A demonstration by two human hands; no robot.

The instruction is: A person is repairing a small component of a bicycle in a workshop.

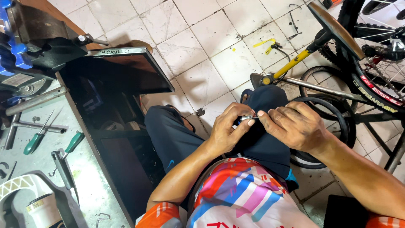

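Here the left hand point(225, 131) and the right hand point(295, 126) meet above the person's lap, with dark trousers under them. There is open tiled floor point(198, 55) ahead of the knees. On the left a dark workbench point(122, 80) edge stands close to the left leg. On the right a bike point(371, 71) and a black tyre point(337, 122) stand close by the right arm, so there is little room on that side.

Both hands pinch a tiny metal valve point(249, 117) between thumb and fingertips. The fingers are pressed together on it. It is small, thin and shiny silver, and most of it is hidden by the fingers. A bit of black rubber tube point(238, 122) shows just under it, touching the left hand.

The floor tiles are pale, square and cracked, with dark lines between them. The tyre is round and bumpy rubber. A pump point(291, 65) with a yellow body lies on the floor by the bike. On the grey bench top lie two screwdrivers point(36, 139) with green handles and a metal bar. The shirt point(240, 194) is soft with bright stripes.
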